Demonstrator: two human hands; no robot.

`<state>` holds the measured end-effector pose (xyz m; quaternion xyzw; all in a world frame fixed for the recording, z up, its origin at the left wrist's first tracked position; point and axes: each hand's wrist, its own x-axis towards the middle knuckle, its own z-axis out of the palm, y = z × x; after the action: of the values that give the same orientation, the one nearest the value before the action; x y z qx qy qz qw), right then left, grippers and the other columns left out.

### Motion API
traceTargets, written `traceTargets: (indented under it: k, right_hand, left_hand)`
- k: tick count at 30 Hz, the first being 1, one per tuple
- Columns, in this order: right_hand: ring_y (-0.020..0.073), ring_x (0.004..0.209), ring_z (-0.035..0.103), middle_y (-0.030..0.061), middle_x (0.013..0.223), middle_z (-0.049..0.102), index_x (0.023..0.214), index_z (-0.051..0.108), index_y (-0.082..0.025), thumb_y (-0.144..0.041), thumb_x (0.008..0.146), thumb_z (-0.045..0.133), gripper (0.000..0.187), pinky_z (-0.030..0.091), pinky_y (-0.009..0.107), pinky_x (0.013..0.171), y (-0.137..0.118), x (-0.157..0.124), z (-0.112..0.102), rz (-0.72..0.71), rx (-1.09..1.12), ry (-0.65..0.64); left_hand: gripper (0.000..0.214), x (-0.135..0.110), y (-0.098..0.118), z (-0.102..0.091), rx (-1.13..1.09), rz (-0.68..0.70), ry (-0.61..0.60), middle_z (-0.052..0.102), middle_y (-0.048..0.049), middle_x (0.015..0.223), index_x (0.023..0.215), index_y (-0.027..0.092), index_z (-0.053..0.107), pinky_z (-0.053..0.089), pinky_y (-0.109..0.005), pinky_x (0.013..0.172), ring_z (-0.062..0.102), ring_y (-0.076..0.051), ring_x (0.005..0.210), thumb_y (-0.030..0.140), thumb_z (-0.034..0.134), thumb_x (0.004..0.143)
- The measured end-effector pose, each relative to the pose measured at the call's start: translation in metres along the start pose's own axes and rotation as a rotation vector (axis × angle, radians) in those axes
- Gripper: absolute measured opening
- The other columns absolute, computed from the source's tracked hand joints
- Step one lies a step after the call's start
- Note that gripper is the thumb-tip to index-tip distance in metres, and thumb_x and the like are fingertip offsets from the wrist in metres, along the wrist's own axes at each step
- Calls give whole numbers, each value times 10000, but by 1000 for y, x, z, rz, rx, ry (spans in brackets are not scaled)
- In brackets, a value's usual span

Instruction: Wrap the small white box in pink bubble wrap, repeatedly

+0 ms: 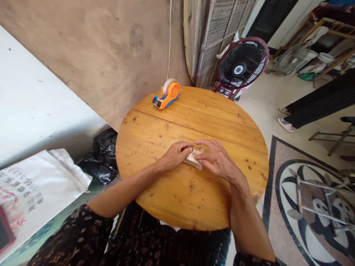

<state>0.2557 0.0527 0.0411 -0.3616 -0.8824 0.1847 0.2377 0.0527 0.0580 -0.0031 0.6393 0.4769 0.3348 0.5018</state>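
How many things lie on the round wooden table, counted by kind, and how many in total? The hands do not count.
Orange tape dispenser, at the far edge of the table: 1
Small pale flat piece, between the left hand and the right hand, what it is cannot be told: 1
Total: 2

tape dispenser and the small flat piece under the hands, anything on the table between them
Nothing. In the head view, only bare wood of the round table lies between the orange tape dispenser and the small pale piece under both hands.
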Motion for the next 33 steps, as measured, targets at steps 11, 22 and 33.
traceTargets:
  k: [11, 22, 33]
  right_hand:
    - [230, 1022, 619, 74, 1198, 616, 998, 657, -229, -386, 801, 648, 253, 504, 363, 846, 18, -14, -23, 348, 199, -21]
    - [308, 1148, 577, 134, 1324, 570, 1381, 451, -211, -594, 693, 703, 826, 462, 448, 946, 13, -12, -1, 291, -16, -202]
    - [289, 1145, 575, 115, 1274, 617, 1282, 544, -208, -385, 813, 637, 510, 435, 447, 969, 5, -9, 3, 219, -145, -143]
  left_hand:
    - [423, 1, 0, -9, -71, -4, 19, 650, -108, 1092, 1111, 120, 657, 479, -301, 811, 610, -195, 927, 438, 532, 861]
    - [904, 1, -11, -35, 176, 162, -289, 493, -120, 1338, 1434, 242, 374, 468, -402, 913, 546, -245, 1075, 511, 765, 664]
    - [681, 2, -12, -21, 174, 276, -166, 561, -101, 1279, 1358, 226, 472, 468, -392, 912, 556, -228, 1072, 449, 712, 761]
